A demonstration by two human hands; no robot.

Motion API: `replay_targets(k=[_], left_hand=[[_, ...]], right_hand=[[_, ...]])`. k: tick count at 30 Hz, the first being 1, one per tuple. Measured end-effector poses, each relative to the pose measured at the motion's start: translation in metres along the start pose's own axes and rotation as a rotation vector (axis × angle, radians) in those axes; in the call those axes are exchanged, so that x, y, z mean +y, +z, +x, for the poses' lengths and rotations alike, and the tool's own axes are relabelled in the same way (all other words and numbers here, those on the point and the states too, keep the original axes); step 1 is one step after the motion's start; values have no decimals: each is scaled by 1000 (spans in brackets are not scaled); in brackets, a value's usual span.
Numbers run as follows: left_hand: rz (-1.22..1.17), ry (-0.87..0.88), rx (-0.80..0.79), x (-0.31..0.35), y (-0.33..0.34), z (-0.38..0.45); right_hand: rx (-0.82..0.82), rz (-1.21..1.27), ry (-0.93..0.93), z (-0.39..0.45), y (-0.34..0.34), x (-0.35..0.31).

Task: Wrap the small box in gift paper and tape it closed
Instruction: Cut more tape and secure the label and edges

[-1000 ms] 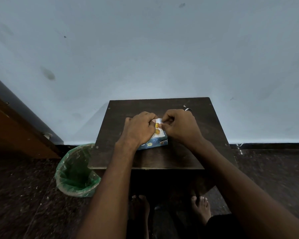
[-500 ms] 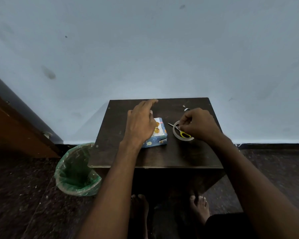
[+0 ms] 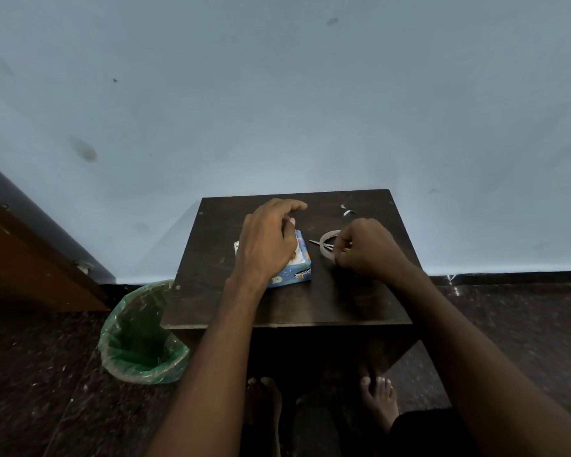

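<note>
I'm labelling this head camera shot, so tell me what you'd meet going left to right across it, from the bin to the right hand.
Green-lined bin on the floor → left hand resting on the wrapped box → scissors lying across the tape roll → right hand at the roll.

We see small box wrapped in blue gift paper with small printed figures, white and orange patch on top; lies flat on dark table, left of centre, far part hidden under hand. Tape roll, pale ring, lies flat just right of box, apart from it, partly covered by other hand. Scissors lie across roll, blade tips pointing toward box.
</note>
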State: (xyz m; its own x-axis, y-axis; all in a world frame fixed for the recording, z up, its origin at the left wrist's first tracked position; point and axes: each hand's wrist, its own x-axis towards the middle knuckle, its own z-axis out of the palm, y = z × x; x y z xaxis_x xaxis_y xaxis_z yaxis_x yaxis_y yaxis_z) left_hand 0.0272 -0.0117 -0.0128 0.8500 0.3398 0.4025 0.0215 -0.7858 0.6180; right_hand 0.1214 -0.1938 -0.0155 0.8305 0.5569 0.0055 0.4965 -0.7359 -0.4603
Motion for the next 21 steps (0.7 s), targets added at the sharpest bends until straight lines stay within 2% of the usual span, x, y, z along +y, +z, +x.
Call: replay_targets(k=[3, 5, 7, 12, 21], left_hand=[[-72, 4, -7, 4, 0, 1], [-137, 24, -36, 7, -1, 1], [-185, 38, -79, 10, -1, 2], [-243, 30, -83, 14, 4, 1], [-581, -310, 48, 17, 1, 7]], right_hand=[[99, 395, 76, 0, -15, 1], [85, 678, 86, 0, -23, 1], [64, 839, 67, -2, -26, -1], [59, 982, 38, -4, -30, -6], [56, 1030, 21, -6, -27, -12]])
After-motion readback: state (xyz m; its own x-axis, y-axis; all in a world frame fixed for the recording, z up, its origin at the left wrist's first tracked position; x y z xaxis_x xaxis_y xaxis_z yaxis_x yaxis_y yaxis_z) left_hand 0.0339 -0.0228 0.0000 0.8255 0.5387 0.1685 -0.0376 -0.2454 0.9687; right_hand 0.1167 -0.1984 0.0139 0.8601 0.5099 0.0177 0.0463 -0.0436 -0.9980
